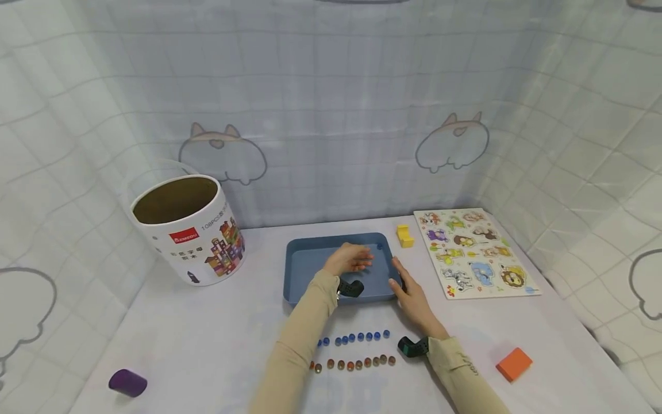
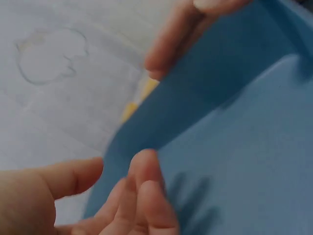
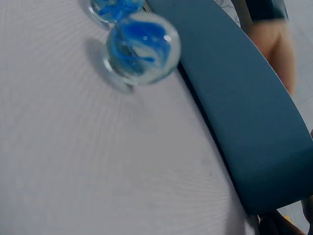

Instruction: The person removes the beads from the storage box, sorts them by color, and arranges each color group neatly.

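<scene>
A shallow blue tray point(image 1: 310, 244) lies in the middle of the table, with a small dark blue marble point(image 1: 380, 246) in its far right corner. Over the tray's right half, my left hand point(image 1: 349, 259) hovers with loosely bent fingers and nothing between them. In the left wrist view its thumb stands apart from the fingers point(image 2: 146, 169), which cast a shadow on the tray floor. My right hand point(image 1: 412, 296) rests along the tray's right side, fingers extended by the rim. Two blue-swirled glass marbles, the nearer one point(image 3: 143, 48) large, show beside the tray wall point(image 3: 239, 112) in the right wrist view.
Nearer me are a row of blue marbles point(image 1: 360, 337) and a row of reddish-brown marbles point(image 1: 359, 365). Around them stand a white bucket point(image 1: 193, 253), a purple cylinder point(image 1: 127, 383), an orange block point(image 1: 514, 364), a yellow block point(image 1: 405, 236) and an animal puzzle board point(image 1: 476, 253).
</scene>
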Demonstrator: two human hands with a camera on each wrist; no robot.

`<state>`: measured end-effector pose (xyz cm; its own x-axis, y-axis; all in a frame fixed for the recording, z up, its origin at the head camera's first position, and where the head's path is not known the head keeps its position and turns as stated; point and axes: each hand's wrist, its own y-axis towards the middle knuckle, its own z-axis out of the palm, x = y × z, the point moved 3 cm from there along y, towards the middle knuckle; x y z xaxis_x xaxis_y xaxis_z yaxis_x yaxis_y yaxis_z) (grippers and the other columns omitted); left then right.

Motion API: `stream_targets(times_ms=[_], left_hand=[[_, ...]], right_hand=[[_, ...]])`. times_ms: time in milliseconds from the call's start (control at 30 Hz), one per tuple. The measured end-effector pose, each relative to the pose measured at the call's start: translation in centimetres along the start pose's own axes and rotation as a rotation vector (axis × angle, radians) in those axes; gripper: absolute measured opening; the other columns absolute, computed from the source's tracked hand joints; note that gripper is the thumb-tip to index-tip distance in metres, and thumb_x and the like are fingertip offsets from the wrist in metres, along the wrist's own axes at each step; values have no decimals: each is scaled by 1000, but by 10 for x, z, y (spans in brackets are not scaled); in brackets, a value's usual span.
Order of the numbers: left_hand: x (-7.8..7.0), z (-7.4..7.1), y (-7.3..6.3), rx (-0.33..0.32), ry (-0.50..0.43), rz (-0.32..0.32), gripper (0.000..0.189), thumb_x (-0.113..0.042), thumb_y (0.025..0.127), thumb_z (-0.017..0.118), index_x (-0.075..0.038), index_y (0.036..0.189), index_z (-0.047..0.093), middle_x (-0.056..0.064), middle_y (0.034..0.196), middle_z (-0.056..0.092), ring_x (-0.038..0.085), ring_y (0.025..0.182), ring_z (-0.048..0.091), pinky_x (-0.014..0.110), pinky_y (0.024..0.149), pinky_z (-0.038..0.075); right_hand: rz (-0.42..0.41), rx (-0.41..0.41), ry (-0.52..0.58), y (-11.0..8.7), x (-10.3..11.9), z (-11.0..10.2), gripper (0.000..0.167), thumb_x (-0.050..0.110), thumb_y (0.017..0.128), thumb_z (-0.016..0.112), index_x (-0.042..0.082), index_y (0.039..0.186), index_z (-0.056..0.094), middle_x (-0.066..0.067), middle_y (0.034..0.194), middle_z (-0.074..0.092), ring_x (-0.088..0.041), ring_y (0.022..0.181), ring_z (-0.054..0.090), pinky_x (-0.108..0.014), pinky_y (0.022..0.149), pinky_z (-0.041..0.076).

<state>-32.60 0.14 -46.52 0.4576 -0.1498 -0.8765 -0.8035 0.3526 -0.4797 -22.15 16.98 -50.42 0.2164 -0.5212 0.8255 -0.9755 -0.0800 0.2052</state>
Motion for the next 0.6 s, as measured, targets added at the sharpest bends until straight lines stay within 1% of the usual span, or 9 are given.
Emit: stream_targets(times_ms=[100,200,333,433,533,567,600], left_hand=[[-1,7,10,-68,-74,-5,40,-13,98,54,6,133,51,19,121,65,15,81,68,22,71,55],[-1,14,16,-136,-135,3,35,-9,97,54,10,127,54,22,119,66,20,85,72,22,72,57],[-1,21,21,-216,-167,25,29,-5,96,54,13,118,60,24,117,67,20,79,74,22,69,58],[-1,25,24,-226,-139,30,28,-5,96,54,13,118,60,24,115,67,23,82,74,24,72,59],[-3,32,27,-198,-110,25,29,-4,96,56,13,119,60,26,116,67,28,92,73,28,79,58],[-4,34,29,-194,-105,21,29,-3,95,57,13,119,59,26,115,67,28,90,73,28,79,58],[-4,36,32,-190,-100,18,29,-3,95,59,13,119,60,26,114,67,28,85,74,28,78,59]], right_hand=[[-1,-9,-3,0,-1,0,57,25,102,50,9,153,29,-12,159,27,-34,147,24,-49,118,20],[7,-2,-2,-1,-1,1,57,24,102,50,9,153,29,-11,160,26,-33,147,24,-48,118,21],[8,-2,-2,0,-2,4,57,22,101,51,11,153,30,-11,160,27,-33,147,25,-49,118,21],[2,-9,-6,0,-3,4,56,22,101,52,12,152,32,-10,159,28,-32,147,26,-49,118,22],[-2,-14,-10,0,-4,3,55,22,101,52,13,152,33,-9,159,29,-31,147,26,-48,117,23],[-5,-16,-13,1,-4,2,55,23,101,52,13,152,32,-9,159,30,-31,147,27,-48,117,23],[-5,-20,-17,1,-4,1,56,24,101,51,13,152,32,-8,159,30,-31,147,27,-49,117,24]])
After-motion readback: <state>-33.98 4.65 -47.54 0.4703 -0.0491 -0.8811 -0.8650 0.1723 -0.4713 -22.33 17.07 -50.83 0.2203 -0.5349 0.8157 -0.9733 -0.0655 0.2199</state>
